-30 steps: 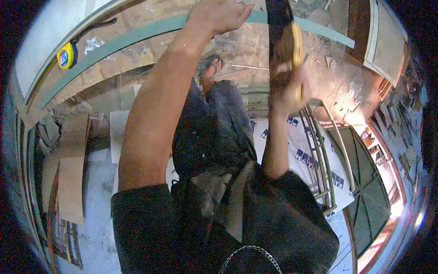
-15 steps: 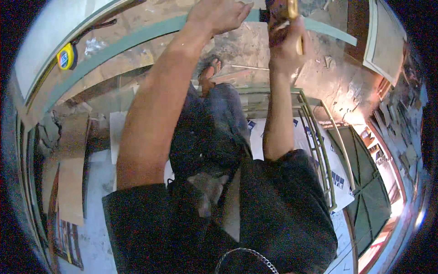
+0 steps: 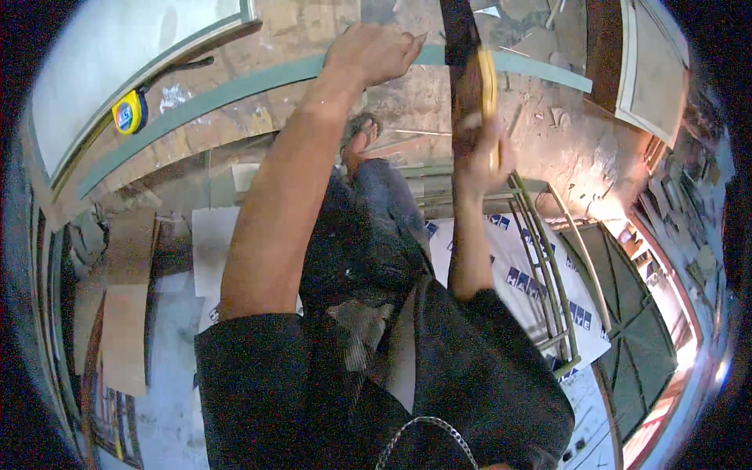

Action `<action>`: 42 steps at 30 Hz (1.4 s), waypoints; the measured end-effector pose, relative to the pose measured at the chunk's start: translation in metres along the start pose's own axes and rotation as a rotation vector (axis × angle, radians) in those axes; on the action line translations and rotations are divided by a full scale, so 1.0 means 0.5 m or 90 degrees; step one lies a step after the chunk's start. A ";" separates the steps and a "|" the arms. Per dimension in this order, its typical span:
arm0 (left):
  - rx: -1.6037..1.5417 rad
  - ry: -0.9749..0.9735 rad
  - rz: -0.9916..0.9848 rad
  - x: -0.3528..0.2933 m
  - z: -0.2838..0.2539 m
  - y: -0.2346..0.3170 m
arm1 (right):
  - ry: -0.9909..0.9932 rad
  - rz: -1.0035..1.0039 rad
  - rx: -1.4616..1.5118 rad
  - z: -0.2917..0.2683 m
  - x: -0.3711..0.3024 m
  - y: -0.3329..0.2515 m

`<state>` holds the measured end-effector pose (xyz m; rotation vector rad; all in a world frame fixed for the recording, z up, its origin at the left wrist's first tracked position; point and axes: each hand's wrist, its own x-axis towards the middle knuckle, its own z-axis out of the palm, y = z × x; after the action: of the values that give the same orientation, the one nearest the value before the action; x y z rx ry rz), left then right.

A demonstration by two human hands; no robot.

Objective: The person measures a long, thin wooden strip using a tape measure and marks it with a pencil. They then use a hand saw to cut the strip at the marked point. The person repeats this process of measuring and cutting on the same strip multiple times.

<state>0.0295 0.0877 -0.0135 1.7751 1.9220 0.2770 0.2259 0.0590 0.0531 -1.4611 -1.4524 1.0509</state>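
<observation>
A long, narrow grey-green strip (image 3: 211,96) lies across the worn wooden surface in front of me. My left hand (image 3: 368,56) is closed over the strip near its middle, with the underside of the grip hidden. To its right, my right hand (image 3: 479,160) grips the yellow handle of a handsaw (image 3: 462,35), somewhat blurred. The saw's dark blade crosses the strip and runs past the top edge of the view. The strip's right end sticks out beyond the blade.
A yellow tape measure (image 3: 129,113) sits beside a white panel (image 3: 117,70) at the upper left. My foot (image 3: 362,139) is below the strip. A green metal frame (image 3: 540,258) rests on a white printed sheet (image 3: 501,251) at right. Scraps (image 3: 681,211) pile up at far right.
My right hand has drawn the saw back toward me, showing more of its dark blade beyond the strip. My left hand keeps its hold on the strip.
</observation>
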 end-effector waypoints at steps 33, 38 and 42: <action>-0.004 0.032 0.017 -0.001 0.026 0.002 | -0.025 0.050 0.044 0.046 0.058 0.037; -0.013 0.057 -0.017 -0.009 0.005 0.004 | -0.026 -0.012 -0.008 -0.103 -0.096 0.010; 0.020 0.078 -0.028 0.020 0.044 -0.024 | -0.012 -0.056 -0.059 -0.002 0.009 0.046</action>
<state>0.0297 0.0920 -0.0400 1.7705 2.0588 0.3490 0.2343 0.0632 0.0318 -1.4406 -1.5833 0.9576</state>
